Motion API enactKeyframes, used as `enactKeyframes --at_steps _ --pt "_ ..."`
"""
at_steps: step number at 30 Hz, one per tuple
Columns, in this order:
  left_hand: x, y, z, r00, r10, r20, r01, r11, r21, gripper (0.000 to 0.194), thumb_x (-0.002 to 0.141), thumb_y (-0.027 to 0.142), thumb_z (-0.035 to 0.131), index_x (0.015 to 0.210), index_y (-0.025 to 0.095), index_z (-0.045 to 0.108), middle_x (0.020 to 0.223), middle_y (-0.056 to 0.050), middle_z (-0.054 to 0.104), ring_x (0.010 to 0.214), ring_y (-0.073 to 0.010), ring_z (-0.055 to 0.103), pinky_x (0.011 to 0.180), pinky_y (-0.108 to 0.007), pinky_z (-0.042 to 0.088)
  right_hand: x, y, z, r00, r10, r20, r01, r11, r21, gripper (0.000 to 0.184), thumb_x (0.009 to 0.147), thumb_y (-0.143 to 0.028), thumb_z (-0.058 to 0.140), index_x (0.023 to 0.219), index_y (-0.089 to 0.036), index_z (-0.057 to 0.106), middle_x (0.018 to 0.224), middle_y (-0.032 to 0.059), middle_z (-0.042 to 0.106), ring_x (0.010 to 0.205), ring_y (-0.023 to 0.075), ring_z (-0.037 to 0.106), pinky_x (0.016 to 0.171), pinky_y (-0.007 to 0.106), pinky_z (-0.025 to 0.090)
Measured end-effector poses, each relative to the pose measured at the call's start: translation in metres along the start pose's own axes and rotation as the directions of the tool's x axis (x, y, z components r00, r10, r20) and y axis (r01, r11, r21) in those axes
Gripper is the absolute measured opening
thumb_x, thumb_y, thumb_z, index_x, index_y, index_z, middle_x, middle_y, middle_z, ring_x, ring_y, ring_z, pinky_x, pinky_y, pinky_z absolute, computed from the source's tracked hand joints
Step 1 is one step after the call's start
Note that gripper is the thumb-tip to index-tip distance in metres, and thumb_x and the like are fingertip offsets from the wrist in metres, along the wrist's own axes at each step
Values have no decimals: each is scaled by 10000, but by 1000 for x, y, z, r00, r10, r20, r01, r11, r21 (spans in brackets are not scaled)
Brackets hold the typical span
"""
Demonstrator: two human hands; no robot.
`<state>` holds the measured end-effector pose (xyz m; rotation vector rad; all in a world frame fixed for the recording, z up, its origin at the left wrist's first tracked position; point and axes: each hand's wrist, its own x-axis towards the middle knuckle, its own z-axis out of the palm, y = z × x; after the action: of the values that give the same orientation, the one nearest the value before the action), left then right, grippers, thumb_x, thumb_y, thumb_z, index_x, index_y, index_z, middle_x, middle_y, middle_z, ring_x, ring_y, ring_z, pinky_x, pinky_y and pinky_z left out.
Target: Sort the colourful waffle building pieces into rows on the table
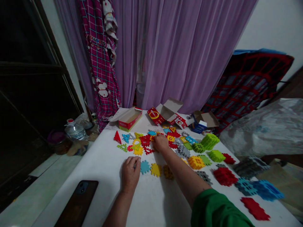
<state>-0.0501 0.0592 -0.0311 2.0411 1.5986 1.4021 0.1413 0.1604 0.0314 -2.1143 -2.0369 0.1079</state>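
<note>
My left hand (131,172) rests low over the white table with its fingers curled together. Whatever it may hold is hidden, with only a small dark spot by the fingertips. Beside it lie a light-blue toothed plastic building tile (145,167), a yellow tile (156,170) and a darker yellow tile (168,172), partly under my right forearm. My right hand (161,143) reaches into the loose pile, fingers bent down and closed near red tiles (145,141) and yellow ones. Its fingertips are too small to read. Left of the pile is a red triangle piece (117,137).
Stacked tiles stand at right: green (210,141), yellow (196,162), red (225,176) and blue (268,190). Opened cardboard boxes (130,119) line the far edge before purple curtains. A phone (77,203) lies at front left. A water bottle (75,130) stands beyond the table's left edge.
</note>
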Motion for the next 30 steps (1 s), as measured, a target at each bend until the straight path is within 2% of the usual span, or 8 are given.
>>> enactKeyframes --at_steps 5,8,13,18,20,22,26,30 --pt "0 0 0 1000 0 -4 0 1000 6 275 948 312 463 861 216 707 840 -43 702 802 -192 649 749 -305 507 -6 11 -8 999 47 -24 -41 978 203 198 888 -263 576 939 -195 755 1101 122 698 1039 240 636 850 305 449" --pt "0 1 0 1000 25 0 -25 999 25 269 950 305 470 863 214 708 833 -44 703 789 -194 650 753 -311 500 -21 22 -11 996 89 -25 -71 910 409 227 897 -309 543 922 -211 746 956 73 733 918 217 662 785 298 466" --pt "-2 8 -3 995 100 -13 -99 991 89 220 940 282 505 929 215 715 880 -53 725 838 -210 668 781 -337 479 -64 35 -8 993 114 28 -95 640 762 381 812 -525 580 834 -166 706 715 24 688 633 154 614 605 261 474" --pt "-5 28 -4 992 117 39 -116 993 -17 226 921 303 526 954 215 731 902 -72 750 865 -215 679 818 -345 500 -114 36 -7 986 158 58 -113 363 925 477 636 -626 698 802 -180 669 638 -10 634 525 115 533 510 237 417" --pt "-9 39 -1 995 42 95 -28 989 -147 246 913 324 519 953 219 737 917 -70 760 870 -205 688 827 -330 519 -131 35 -5 982 175 76 -124 283 951 479 606 -620 733 792 -184 665 612 -16 622 507 109 515 499 235 405" --pt "-15 50 5 980 -68 187 120 951 -286 258 890 354 530 955 220 741 922 -60 767 839 -191 698 791 -305 536 -145 35 -1 976 198 86 -129 213 969 497 581 -625 756 792 -185 663 605 -14 624 508 112 517 505 239 407" --pt "-26 66 17 889 -236 393 413 783 -465 313 758 436 654 934 190 733 807 -47 760 695 -176 680 594 -254 514 -163 36 6 967 239 94 -120 99 988 509 543 -610 801 777 -178 668 575 -9 617 499 113 509 502 245 397" --pt "-29 78 18 807 -315 499 573 622 -534 391 634 491 741 844 163 699 695 -30 713 579 -137 611 465 -207 417 -169 40 7 968 233 93 -108 53 993 484 544 -574 815 772 -169 684 541 -13 603 479 109 505 498 248 389"
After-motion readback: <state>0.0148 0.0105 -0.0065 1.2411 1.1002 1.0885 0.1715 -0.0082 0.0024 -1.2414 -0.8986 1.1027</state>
